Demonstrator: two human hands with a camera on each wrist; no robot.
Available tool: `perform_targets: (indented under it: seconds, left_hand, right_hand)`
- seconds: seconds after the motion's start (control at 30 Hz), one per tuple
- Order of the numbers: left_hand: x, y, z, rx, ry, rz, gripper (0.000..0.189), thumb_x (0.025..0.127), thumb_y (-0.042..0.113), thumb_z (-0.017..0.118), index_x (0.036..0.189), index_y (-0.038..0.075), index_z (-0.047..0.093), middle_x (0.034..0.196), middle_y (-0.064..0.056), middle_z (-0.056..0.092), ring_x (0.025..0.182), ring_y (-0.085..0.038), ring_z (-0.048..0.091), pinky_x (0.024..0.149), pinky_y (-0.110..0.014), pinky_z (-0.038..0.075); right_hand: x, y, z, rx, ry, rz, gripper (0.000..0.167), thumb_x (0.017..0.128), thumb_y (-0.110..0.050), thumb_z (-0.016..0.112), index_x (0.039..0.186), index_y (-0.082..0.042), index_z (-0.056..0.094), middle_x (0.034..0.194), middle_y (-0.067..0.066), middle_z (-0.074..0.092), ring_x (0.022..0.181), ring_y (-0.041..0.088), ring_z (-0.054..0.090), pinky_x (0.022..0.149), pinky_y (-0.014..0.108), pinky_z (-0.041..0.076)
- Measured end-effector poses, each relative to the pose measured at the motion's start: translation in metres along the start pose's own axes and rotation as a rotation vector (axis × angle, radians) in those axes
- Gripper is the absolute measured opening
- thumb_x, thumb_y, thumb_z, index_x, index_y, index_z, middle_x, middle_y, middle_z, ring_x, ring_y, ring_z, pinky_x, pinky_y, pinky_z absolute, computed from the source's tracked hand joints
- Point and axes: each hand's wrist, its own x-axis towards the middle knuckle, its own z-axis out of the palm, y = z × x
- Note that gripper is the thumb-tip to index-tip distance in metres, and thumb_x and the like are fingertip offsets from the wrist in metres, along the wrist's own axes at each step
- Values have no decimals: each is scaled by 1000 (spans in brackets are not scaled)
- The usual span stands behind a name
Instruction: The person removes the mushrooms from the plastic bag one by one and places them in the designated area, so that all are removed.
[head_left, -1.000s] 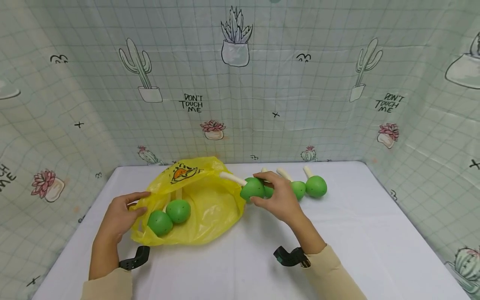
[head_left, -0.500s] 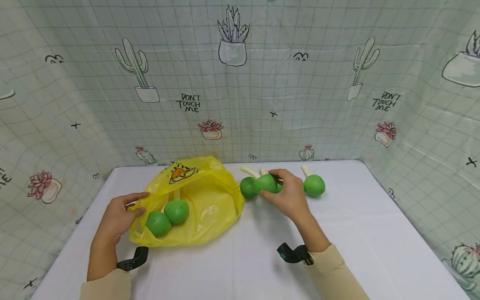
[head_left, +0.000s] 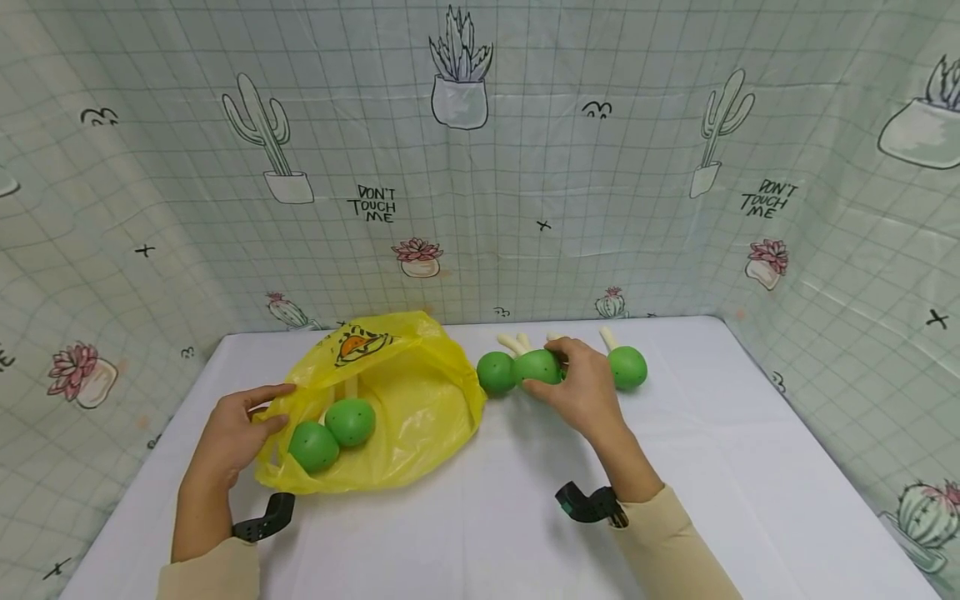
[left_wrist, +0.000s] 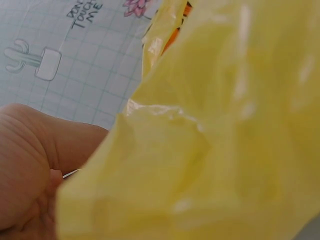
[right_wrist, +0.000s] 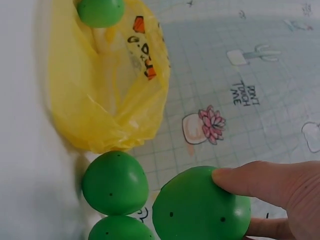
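A yellow plastic bag (head_left: 427, 417) lies on its side with its mouth toward me. My left hand (head_left: 231, 433) pinches the left edge of that mouth; the plastic fills most of the left wrist view. Just inside rest two green maracas (head_left: 350, 422), round dotted heads with cream handles. Right of the bag, my right hand (head_left: 581, 387) grips another green maraca (right_wrist: 197, 207) by its head, thumb on one side. One maraca (head_left: 495, 372) sits against the bag's right edge, touching a neighbour (right_wrist: 121, 230). Another maraca (head_left: 627, 367) lies right of the hand. Several handles overlap behind, so which belongs where is unclear.
A white cloth covers the table (head_left: 480, 533). Behind and at both sides hangs a gridded curtain (head_left: 495, 183) printed with cacti and lettering. Black cameras sit on the left wrist (head_left: 266, 518) and right wrist (head_left: 588, 504).
My right hand has moved right, away from the bag's mouth, with its maraca. That handle pointed into the bag's edge before. A head beside the bag has come into sight. The left hand keeps its place.
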Motion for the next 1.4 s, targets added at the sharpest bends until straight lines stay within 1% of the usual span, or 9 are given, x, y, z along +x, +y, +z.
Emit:
perform_targets:
  seconds: [0.2, 0.37, 0.5, 0.6, 0.73, 0.93, 1.07, 1.27, 1.4]
  left_hand:
    - [-1, -2, 0, -4, 0, 9, 49, 104, 0, 59, 152, -2, 52, 162, -33, 33, 135, -49, 44, 98, -38, 58]
    - [0, -3, -1, -2, 0, 20, 49, 103, 0, 59, 152, -2, 53, 162, -33, 33, 134, -49, 44, 92, -28, 58]
    - [1, -2, -1, 2, 2, 23, 49, 103, 0, 59, 152, -2, 53, 162, -33, 32, 135, -49, 44, 100, -39, 57]
    - [1, -1, 0, -3, 1, 18, 49, 103, 0, 59, 152, -2, 52, 162, -33, 32, 136, -50, 43, 107, -53, 52]
    - [1, 0, 1, -10, 0, 18, 49, 103, -1, 58, 152, -2, 52, 163, -33, 30, 137, -51, 40, 110, -60, 47]
    - [0, 0, 0, 6, 3, 22, 49, 103, 0, 59, 152, -2, 53, 162, -34, 32, 134, -50, 44, 106, -55, 52]
    - [0, -1, -1, 13, 4, 19, 49, 104, 0, 59, 152, -1, 53, 161, -34, 33, 134, -50, 44, 104, -51, 54]
    - [0, -2, -2, 3, 0, 15, 49, 104, 1, 59, 152, -2, 53, 161, -33, 32, 133, -49, 45, 96, -34, 58]
    - [0, -2, -2, 5, 0, 24, 49, 103, 0, 59, 152, -2, 53, 162, -33, 32, 135, -50, 43, 100, -41, 57]
  right_hand:
    - [-1, 1, 0, -17, -6, 13, 59, 78, -15, 93, 128, 6, 68, 123, 23, 71, 107, 37, 67, 94, 50, 57]
    - [-1, 2, 0, -28, -12, 22, 58, 78, -16, 93, 126, 7, 68, 120, 23, 72, 106, 37, 67, 94, 50, 56]
    - [-1, 3, 2, -38, -16, 26, 57, 78, -16, 93, 124, 7, 68, 119, 23, 72, 106, 37, 66, 93, 50, 56]
    - [-1, 4, 3, -51, -14, 25, 57, 78, -17, 93, 123, 7, 69, 118, 22, 72, 104, 37, 66, 92, 50, 56]
    - [-4, 6, 7, -84, -26, 29, 58, 78, -21, 93, 123, 6, 69, 115, 21, 73, 99, 35, 66, 89, 49, 55]
    - [-11, 10, 15, -148, -42, 19, 59, 76, -24, 96, 120, 6, 70, 100, 14, 72, 87, 28, 61, 78, 44, 52]
    - [-16, 12, 20, -156, -32, 0, 60, 74, -23, 98, 118, 6, 70, 98, 14, 72, 84, 26, 60, 75, 42, 53]
    - [-22, 19, 31, -173, -31, 1, 60, 72, -22, 99, 116, 5, 71, 101, 15, 74, 84, 26, 62, 76, 43, 55]
    - [-26, 23, 37, -174, -36, -1, 57, 72, -20, 99, 115, 6, 71, 106, 17, 75, 92, 30, 68, 83, 47, 58]
